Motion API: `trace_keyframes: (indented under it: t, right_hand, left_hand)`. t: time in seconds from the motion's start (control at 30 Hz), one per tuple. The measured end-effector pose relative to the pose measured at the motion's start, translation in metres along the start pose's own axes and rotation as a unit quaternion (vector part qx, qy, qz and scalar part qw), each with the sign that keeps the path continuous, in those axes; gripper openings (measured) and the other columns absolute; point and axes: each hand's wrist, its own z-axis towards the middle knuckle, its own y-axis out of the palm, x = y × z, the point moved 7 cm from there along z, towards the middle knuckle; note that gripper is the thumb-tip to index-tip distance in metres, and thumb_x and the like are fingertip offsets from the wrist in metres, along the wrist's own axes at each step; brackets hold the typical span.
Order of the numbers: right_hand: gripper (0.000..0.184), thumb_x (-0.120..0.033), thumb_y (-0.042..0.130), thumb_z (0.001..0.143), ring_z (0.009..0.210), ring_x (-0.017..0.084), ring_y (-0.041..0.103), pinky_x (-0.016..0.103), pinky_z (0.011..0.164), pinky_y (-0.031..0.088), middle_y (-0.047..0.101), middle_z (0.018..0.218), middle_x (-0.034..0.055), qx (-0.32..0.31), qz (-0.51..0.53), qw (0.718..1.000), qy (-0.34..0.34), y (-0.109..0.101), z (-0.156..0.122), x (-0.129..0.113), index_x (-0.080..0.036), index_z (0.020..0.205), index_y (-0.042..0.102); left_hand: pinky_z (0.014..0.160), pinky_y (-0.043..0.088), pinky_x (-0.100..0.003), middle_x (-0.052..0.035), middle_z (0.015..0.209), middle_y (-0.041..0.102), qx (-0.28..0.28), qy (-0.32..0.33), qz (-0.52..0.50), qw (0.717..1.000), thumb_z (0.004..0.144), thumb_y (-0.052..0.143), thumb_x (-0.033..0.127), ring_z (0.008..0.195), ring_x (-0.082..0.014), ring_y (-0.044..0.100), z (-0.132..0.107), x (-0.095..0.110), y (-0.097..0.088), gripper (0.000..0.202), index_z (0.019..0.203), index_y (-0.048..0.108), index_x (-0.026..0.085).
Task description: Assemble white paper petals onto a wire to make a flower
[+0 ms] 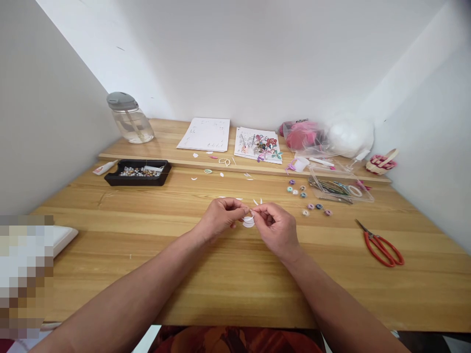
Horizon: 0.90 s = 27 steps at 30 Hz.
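My left hand (221, 216) and my right hand (276, 228) meet over the middle of the wooden table (235, 274). Both pinch a small white paper piece (248, 220) between thumb and fingertips. The piece looks like a curled strip or coil, and its exact shape is too small to tell. A few loose white paper petals (257, 201) lie on the table just beyond my fingers.
Red-handled scissors (380, 243) lie at the right. Small coloured paper coils (309, 201) sit near a clear plastic box (340, 186). A black tray (138, 172), a water jug (129, 118), printed sheets (257, 143), bags (324, 136) and a small basket (381, 162) line the back.
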Motion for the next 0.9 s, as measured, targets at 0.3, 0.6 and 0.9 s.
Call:
trace_keyframes:
  t: [0.3,0.6,0.9]
  right_hand:
    - [0.011,-0.028,0.063,0.084,0.055,0.011,0.049,0.023,0.052,0.04,0.057,0.064,-0.0012,-0.023,0.071,0.995,0.071,0.009,-0.002,0.012,-0.019,0.077,0.064]
    - [0.023,-0.023,0.062,0.084,0.055,0.009,0.046,0.022,0.052,0.04,0.051,0.068,-0.0047,-0.033,0.088,0.994,0.056,0.007,-0.001,0.011,-0.02,0.107,0.058]
    - [0.023,-0.021,0.061,0.085,0.056,0.01,0.05,0.023,0.054,0.044,0.054,0.069,-0.0033,-0.02,0.029,0.999,0.013,0.002,-0.002,0.001,-0.02,0.108,0.059]
  left_hand:
    - [0.04,0.037,-0.016,-0.002,0.071,0.064,0.012,0.0,0.024,1.0,0.068,0.074,0.037,0.061,-0.0108,0.056,-0.002,0.002,0.0,0.025,0.076,0.067,0.014]
    - [0.04,0.035,-0.017,0.001,0.061,0.06,0.035,0.008,0.055,0.998,0.072,0.07,0.043,0.049,-0.0072,0.046,0.0,0.003,-0.008,0.029,0.076,0.064,0.015]
    - [0.041,0.035,-0.017,0.0018,0.058,0.058,0.052,0.007,0.063,0.997,0.071,0.07,0.044,0.047,-0.0063,0.043,0.001,0.003,-0.011,0.03,0.075,0.063,0.015]
